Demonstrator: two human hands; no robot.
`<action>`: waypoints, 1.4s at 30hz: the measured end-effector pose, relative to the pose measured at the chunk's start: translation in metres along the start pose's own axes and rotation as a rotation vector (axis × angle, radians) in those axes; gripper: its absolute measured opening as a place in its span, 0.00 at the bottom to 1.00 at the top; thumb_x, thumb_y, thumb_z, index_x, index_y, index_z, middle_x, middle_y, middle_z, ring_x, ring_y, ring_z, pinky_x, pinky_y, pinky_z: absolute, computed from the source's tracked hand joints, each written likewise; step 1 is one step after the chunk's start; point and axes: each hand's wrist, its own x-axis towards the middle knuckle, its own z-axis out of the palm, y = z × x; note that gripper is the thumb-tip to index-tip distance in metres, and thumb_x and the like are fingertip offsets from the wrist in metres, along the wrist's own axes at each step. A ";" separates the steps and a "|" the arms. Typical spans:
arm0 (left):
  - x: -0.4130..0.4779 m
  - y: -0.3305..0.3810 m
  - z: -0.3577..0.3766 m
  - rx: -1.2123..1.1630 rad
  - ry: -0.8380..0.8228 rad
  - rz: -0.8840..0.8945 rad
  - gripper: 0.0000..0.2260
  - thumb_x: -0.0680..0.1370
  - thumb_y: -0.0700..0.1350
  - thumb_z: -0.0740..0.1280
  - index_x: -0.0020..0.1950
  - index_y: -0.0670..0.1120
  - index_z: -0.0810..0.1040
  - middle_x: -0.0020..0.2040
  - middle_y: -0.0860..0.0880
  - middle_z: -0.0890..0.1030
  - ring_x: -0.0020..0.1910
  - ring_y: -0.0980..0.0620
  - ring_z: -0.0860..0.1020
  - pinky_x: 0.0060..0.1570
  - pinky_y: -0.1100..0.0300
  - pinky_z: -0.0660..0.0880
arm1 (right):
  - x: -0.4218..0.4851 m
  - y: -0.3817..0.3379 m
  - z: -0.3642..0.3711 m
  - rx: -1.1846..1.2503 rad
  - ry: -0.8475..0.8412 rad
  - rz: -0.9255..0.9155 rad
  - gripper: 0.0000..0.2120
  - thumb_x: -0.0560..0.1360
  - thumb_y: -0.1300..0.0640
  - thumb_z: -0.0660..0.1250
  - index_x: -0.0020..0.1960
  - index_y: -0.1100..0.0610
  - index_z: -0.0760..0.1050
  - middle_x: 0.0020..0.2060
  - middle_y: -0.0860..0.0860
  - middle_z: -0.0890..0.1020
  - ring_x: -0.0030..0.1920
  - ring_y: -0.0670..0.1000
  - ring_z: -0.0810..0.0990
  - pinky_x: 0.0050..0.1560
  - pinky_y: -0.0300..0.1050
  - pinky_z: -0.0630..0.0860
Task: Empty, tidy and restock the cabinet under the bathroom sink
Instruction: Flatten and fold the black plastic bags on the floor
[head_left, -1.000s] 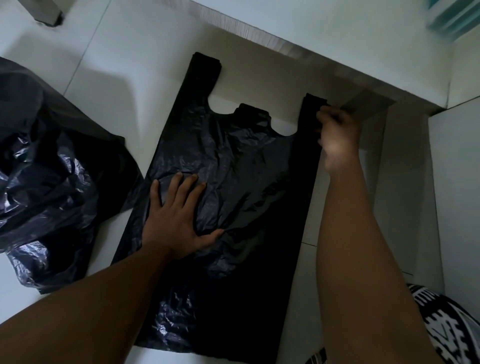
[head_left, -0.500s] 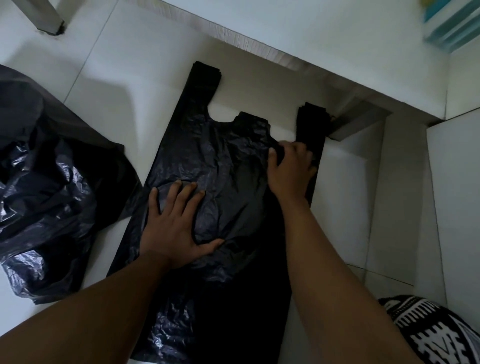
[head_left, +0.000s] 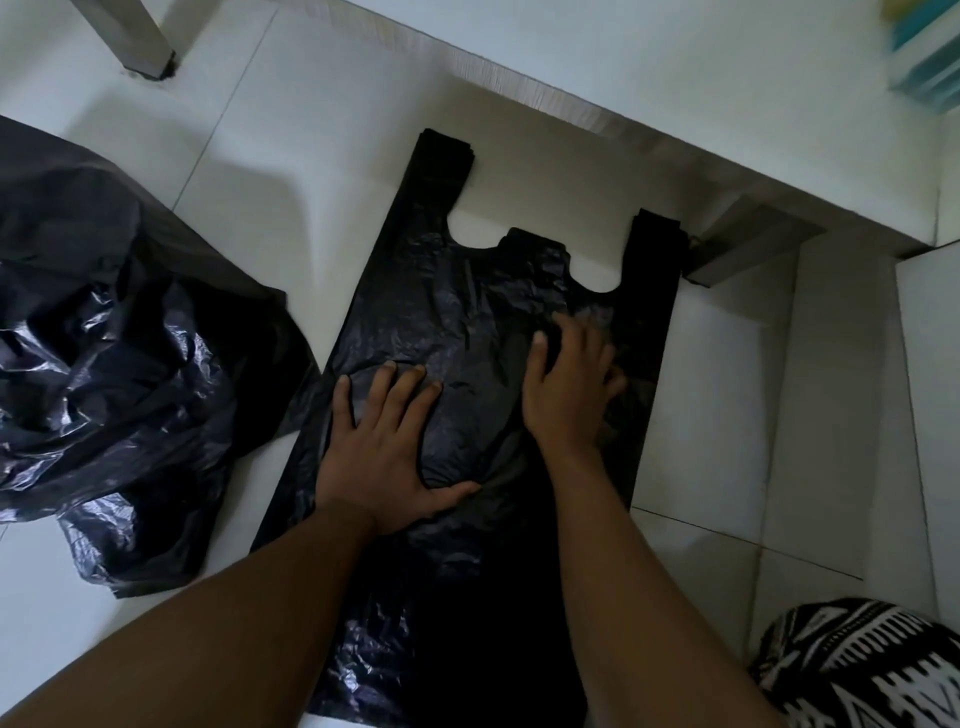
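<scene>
Both hands pressing flat black bag (head_left: 467, 322) on floor tiles (head_left: 717, 395).
Left hand (head_left: 387, 449) lying splayed, grasping nothing; right hand (head_left: 569, 384) blurring, fingers spread; bag's near end hiding under forearms.

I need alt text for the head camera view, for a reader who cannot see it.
Both hands, left hand and right hand, press flat on a black plastic carrier bag spread on the white tiled floor, handles pointing away. A crumpled black plastic bag lies to its left.
</scene>
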 end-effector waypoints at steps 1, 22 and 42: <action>0.000 0.000 0.000 -0.006 0.006 0.002 0.50 0.68 0.81 0.53 0.79 0.48 0.63 0.79 0.47 0.60 0.80 0.44 0.53 0.73 0.30 0.47 | 0.001 0.004 0.003 -0.028 -0.024 -0.002 0.20 0.82 0.44 0.53 0.70 0.49 0.69 0.71 0.51 0.70 0.72 0.54 0.62 0.70 0.61 0.55; -0.005 0.000 0.004 -0.003 0.105 0.027 0.49 0.68 0.81 0.52 0.77 0.49 0.64 0.78 0.48 0.62 0.80 0.44 0.53 0.74 0.33 0.44 | 0.053 -0.010 0.009 -0.178 -0.113 -0.310 0.23 0.83 0.42 0.47 0.74 0.47 0.66 0.73 0.48 0.66 0.73 0.53 0.61 0.69 0.61 0.55; -0.003 -0.012 -0.030 -0.354 0.003 0.076 0.30 0.80 0.64 0.57 0.79 0.51 0.60 0.81 0.48 0.54 0.81 0.47 0.45 0.73 0.39 0.31 | -0.195 0.028 -0.011 -0.177 -0.206 -0.251 0.31 0.78 0.35 0.43 0.73 0.47 0.68 0.72 0.46 0.68 0.70 0.52 0.66 0.69 0.53 0.65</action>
